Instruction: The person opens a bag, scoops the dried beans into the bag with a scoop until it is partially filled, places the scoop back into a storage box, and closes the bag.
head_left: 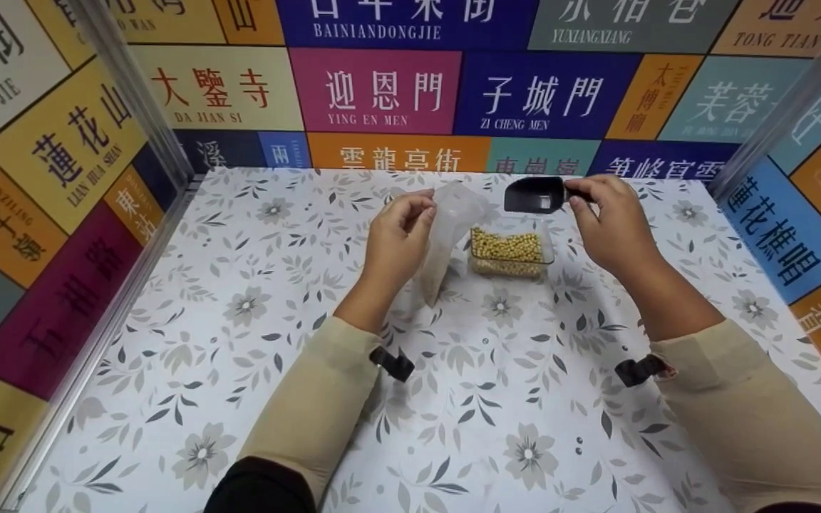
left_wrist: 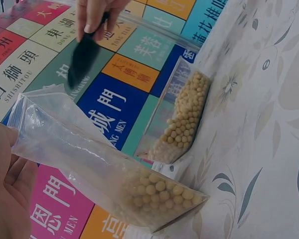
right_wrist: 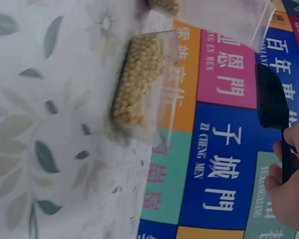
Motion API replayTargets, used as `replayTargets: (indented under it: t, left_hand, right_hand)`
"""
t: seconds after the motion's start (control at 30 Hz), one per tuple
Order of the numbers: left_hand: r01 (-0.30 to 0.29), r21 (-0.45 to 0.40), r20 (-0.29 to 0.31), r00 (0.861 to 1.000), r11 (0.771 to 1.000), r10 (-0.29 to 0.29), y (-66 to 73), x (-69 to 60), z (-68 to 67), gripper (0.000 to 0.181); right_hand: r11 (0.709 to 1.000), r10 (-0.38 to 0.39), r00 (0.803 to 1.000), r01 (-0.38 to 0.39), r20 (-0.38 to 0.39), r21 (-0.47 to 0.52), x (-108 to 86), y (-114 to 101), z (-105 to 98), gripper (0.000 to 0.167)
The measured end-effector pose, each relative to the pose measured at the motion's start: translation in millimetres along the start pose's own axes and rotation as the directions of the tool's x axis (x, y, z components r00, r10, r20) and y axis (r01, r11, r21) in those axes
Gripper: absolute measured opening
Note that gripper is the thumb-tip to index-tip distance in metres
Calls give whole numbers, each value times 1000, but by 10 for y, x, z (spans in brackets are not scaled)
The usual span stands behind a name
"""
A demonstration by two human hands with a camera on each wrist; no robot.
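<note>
My left hand (head_left: 400, 231) pinches the top edge of a clear zip bag (left_wrist: 65, 134), which hangs with its lower corner by the tabletop. Round yellowish soybeans (left_wrist: 162, 194) fill the bottom of the bag. In my right hand (head_left: 613, 224) is the handle of a black scoop (head_left: 539, 194), held up above the far side of a clear box. The head view shows no beans in the scoop. That clear rectangular box (head_left: 514, 267) stands on the table just right of the bag, with soybeans (right_wrist: 139, 74) heaped unevenly inside.
A white cloth with grey flowers and leaves (head_left: 453, 427) covers the table. Behind it rises a wall of coloured panels with Chinese lettering (head_left: 375, 89). Side panels close in the left and right, with a clear edge strip (head_left: 122, 263) at the left.
</note>
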State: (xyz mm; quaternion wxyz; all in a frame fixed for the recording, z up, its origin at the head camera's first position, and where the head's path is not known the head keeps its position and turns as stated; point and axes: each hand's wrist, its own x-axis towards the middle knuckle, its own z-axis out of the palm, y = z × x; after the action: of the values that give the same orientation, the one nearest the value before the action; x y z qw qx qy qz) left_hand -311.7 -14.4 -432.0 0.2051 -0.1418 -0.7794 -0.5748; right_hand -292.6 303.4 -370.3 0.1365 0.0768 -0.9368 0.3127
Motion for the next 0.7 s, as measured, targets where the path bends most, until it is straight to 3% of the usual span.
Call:
replayTargets:
  t: [0.33,0.7]
  left_hand:
    - [20,-7,10,1000,1000,-20,22,-4,-5,9]
    - [-16,5,11,1000,1000,16,2,-7,-4,12]
  right_hand:
    - [989,45,987,-22,155,-148,-99,393,175,36]
    - [954,-51,983,100,175,-282,-113,434,309,29]
